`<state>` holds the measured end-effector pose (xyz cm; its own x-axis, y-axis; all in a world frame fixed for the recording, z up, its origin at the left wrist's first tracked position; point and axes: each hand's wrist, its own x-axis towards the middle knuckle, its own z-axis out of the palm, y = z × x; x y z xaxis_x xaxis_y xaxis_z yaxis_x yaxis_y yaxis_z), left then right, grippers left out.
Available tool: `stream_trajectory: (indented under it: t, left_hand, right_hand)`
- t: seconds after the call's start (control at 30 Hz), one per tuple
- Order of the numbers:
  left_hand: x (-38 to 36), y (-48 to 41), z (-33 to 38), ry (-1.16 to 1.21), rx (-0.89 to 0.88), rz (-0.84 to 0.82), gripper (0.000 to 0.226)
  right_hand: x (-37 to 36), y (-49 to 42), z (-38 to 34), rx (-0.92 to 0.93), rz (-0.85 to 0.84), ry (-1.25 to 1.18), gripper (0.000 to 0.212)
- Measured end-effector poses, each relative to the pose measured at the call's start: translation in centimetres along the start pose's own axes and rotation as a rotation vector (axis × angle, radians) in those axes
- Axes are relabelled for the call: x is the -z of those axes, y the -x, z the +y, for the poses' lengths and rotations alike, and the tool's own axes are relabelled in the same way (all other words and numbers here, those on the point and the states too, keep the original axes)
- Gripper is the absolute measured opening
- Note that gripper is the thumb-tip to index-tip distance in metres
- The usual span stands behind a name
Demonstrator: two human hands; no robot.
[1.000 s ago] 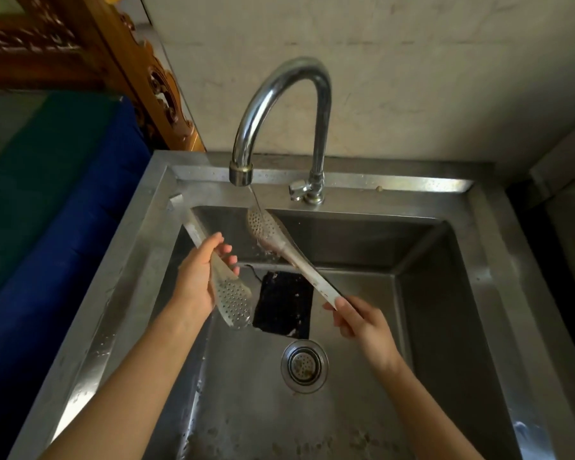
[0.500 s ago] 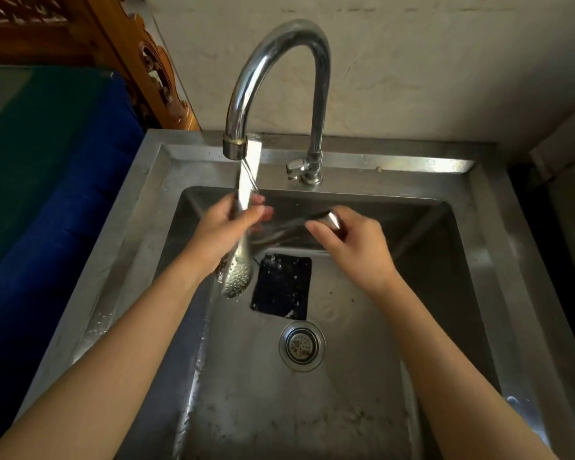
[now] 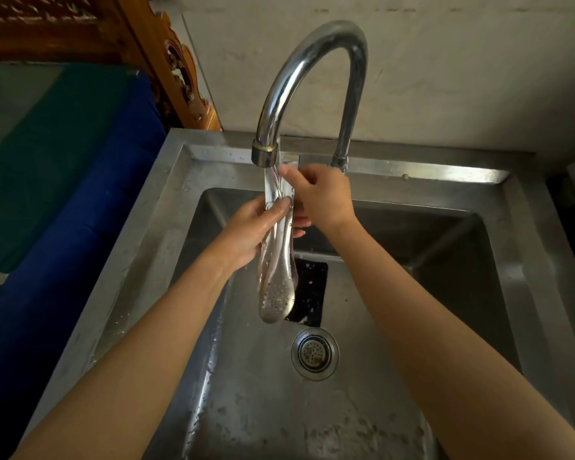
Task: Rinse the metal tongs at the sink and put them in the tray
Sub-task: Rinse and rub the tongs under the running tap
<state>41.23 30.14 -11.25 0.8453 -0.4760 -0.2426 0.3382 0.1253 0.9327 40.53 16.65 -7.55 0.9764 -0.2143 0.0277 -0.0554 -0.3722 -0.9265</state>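
Tongs (image 3: 277, 287) hang near-vertical in the stream from the faucet (image 3: 352, 94), perforated heads down over the sink (image 3: 153, 227) basin, well above its floor. The two arms look closed against each other. Your left hand (image 3: 251, 232) has its grip curled round the mid-shaft. Your right hand (image 3: 319, 197) pinches the top end, just below the spout. Water sheets down the whole length, so everything you hold is wet metal. Main risk is slip: loosen either grip and the tongs slide straight down, landing on the black pad (image 3: 312, 293) or the drain strainer (image 3: 315, 353); if that floor is dirty you rinse again. Second: with the arms shut, the inner faces probably get little flow, so residue may stay there. Third: if you let go of the shaft to open them, the arms may spring apart and flick water over the rim toward the blue cloth (image 3: 80, 227) on your left. Fourth: the top end sits close to the spout, so lifting could knock it. The tray is not in view, so I can't tell which way the carry goes. Expect drips on the way, and don't turn your head while the wet hold is loose.
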Motion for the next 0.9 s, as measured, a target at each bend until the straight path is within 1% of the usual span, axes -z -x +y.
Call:
stream_trajectory:
  t: [0.07, 0.1, 0.2, 0.27, 0.3, 0.37, 0.43, 0.47, 0.53, 0.57, 0.6, 0.7, 0.77, 0.87, 0.9]
  left_hand:
    - [-0.1, -0.2, -0.1, 0.023, 0.022, -0.022, 0.021]
    - [-0.1, -0.2, -0.1, 0.045, 0.034, -0.028, 0.021]
    - [-0.6, -0.4, -0.2, 0.035, 0.038, 0.014, 0.030]
    - [-1.2, -0.6, -0.3, 0.000, 0.018, 0.096, 0.030]
    - [-1.4, -0.7, -0.2, -0.015, 0.002, 0.151, 0.027]
    - [-1.7, -1.1, 0.2, -0.006, -0.025, 0.270, 0.020]
    - [-2.0, -1.7, 0.8, 0.075, -0.041, 0.345, 0.015]
    - [-2.1, -2.0, 1.0, 0.113, -0.050, 0.370, 0.014]
    - [-2.3, -2.4, 1.2, 0.150, -0.063, 0.409, 0.016]
    - [-2.6, -2.4, 1.2, 0.161, -0.066, 0.419, 0.018]
    - [-2.9, -2.4, 1.1, 0.171, -0.071, 0.424, 0.018]
    - [-3.9, -2.2, 0.5, 0.177, -0.072, 0.422, 0.017]
    - [-4.5, -2.0, 0.1, 0.154, -0.067, 0.433, 0.019]
    - [-5.0, -2.3, 0.5, 0.172, -0.060, 0.517, 0.013]
    - [-5.0, -2.4, 0.6, 0.172, -0.056, 0.536, 0.017]
  right_hand:
    - [-0.2, -0.7, 0.0, 0.022, -0.007, 0.060, 0.043]
    - [-0.1, -1.1, -0.1, 0.031, -0.017, 0.086, 0.043]
    - [0.3, -1.7, -0.1, 0.031, -0.007, 0.085, 0.035]
    - [0.8, -0.7, 0.7, -0.027, 0.021, -0.002, 0.034]
    - [1.0, 0.4, 1.4, -0.071, 0.004, -0.064, 0.033]
    - [0.8, 3.4, 3.7, -0.178, -0.083, -0.120, 0.036]
    - [0.2, 6.7, 6.2, -0.305, -0.158, -0.140, 0.040]
    - [-0.2, 8.0, 7.0, -0.364, -0.189, -0.242, 0.040]
    - [-1.0, 9.5, 7.7, -0.445, -0.215, -0.584, 0.045]
    - [-1.3, 9.6, 7.9, -0.444, -0.204, -0.674, 0.047]
    - [-1.6, 9.4, 7.9, -0.426, -0.190, -0.683, 0.047]
    - [-2.3, 8.0, 7.2, -0.350, -0.174, -0.597, 0.042]
    - [-2.2, 7.0, 6.5, -0.292, -0.179, -0.587, 0.038]
    - [-1.3, 6.1, 5.9, -0.241, -0.219, -0.571, 0.026]
    - [-1.0, 6.1, 5.9, -0.234, -0.235, -0.566, 0.024]
